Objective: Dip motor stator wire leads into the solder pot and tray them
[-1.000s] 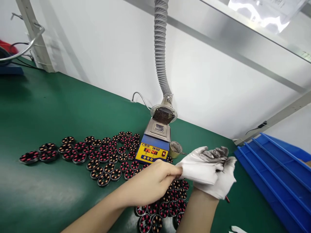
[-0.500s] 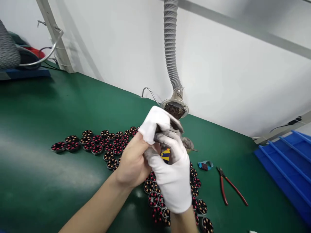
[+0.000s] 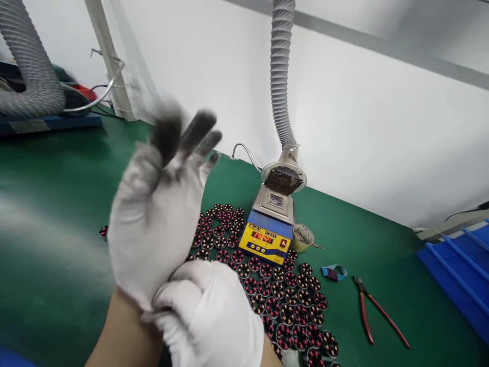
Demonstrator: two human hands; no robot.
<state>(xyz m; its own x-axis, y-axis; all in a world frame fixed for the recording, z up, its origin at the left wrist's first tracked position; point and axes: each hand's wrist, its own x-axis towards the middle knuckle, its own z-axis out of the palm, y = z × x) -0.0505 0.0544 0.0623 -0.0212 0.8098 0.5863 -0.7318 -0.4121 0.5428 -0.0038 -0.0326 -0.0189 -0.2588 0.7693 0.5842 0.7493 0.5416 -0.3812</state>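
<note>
My left hand (image 3: 160,214) is raised in front of me in a white glove with grey, soiled fingertips. Its fingers are spread and it holds nothing. My right hand (image 3: 210,311), also in a white glove, sits just below it and grips the cuff of the left glove at the wrist. Behind both hands, several round red-and-copper wound stators (image 3: 282,300) lie in rows on the green table mat (image 3: 57,204). A yellow and blue solder pot station (image 3: 269,232) stands behind them.
A grey ribbed fume hose (image 3: 280,76) hangs down to the station, with a small metal cup (image 3: 303,237) beside it. Red-handled pliers (image 3: 372,311) and a small blue strap (image 3: 333,272) lie to the right. Blue bins (image 3: 462,265) stand at the far right. A second hose (image 3: 30,66) is at top left.
The left hand was bare and tugged at the right glove; now it wears a white glove and is lifted with fingers spread. The right hand has moved down to its cuff. View shifted left.
</note>
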